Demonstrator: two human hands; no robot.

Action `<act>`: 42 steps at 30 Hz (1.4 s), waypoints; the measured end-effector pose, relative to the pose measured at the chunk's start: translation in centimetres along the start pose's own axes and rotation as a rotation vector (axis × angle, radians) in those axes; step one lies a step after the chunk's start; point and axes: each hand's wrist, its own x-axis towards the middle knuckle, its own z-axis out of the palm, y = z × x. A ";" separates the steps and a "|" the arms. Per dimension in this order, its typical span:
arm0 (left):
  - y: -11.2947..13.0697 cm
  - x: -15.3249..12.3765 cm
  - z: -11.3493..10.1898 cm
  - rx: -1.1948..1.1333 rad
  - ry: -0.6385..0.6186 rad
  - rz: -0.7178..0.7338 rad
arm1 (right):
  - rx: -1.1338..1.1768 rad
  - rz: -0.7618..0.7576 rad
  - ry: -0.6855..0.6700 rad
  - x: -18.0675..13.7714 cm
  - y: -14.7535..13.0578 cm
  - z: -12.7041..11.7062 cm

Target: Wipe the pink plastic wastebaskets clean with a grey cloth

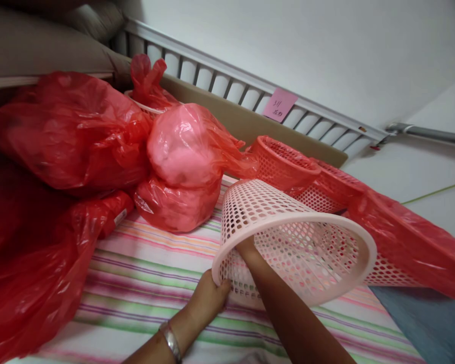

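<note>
Gripping pale basket (293, 240) w/ L hand (208, 297); R hand (245, 244) inside, grip unclear.

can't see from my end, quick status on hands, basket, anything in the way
Left hand gripping rim of basket. Right hand inside, fingers hidden. Basket tipped, mouth toward camera. Red bags and red-lined baskets close by.

So we've got our left hand (211, 297) gripping the rim of a pale pink mesh basket (299, 218), tipped mouth toward us over the striped sheet (147, 273); our right hand (246, 246) is inside, mostly hidden. Stuffed red bags (185, 151) crowd the sheet's far-left corner, red-lined baskets (284, 167) its far-right.
</note>
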 end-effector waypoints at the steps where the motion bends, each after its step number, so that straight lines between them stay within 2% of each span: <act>1: 0.0 0.0 0.0 0.003 0.002 0.009 | -0.006 0.009 0.000 -0.2 -0.1 -0.1; 4: -0.1 0.0 0.0 0.003 0.005 0.024 | -0.020 0.028 -0.013 -1.6 -0.5 -0.7; 8: 0.0 -0.1 -0.1 0.000 0.004 0.017 | -0.011 0.059 -0.068 -5.3 -0.8 -2.1; 11: 0.1 -0.2 -0.2 0.003 0.004 0.028 | 0.051 0.045 -0.126 -7.8 -1.3 -3.1; 14: 0.2 -0.2 -0.3 -0.014 -0.008 0.086 | 0.161 0.002 -0.130 -8.8 -2.1 -3.7; 18: 0.2 -0.1 -0.4 -0.018 0.005 0.066 | 0.205 -0.020 -0.090 -7.8 -3.1 -3.2; 23: 0.3 0.0 -0.6 -0.038 0.006 -0.059 | 0.028 0.051 -0.061 -5.2 -3.1 -1.6; 27: 0.4 0.0 -0.5 -0.054 0.013 -0.077 | -0.164 0.060 -0.097 -3.3 -2.5 -0.7; 30: 0.6 0.0 -0.4 -0.073 0.010 -0.092 | -0.221 0.061 -0.090 -2.5 -2.1 -0.3; 37: 0.6 -0.2 -0.3 0.017 -0.002 -0.042 | -0.099 0.091 -0.104 -4.0 -0.7 -0.8; 42: 0.6 -0.5 -0.5 0.102 -0.004 0.032 | 0.055 0.059 -0.036 -5.7 0.5 -1.3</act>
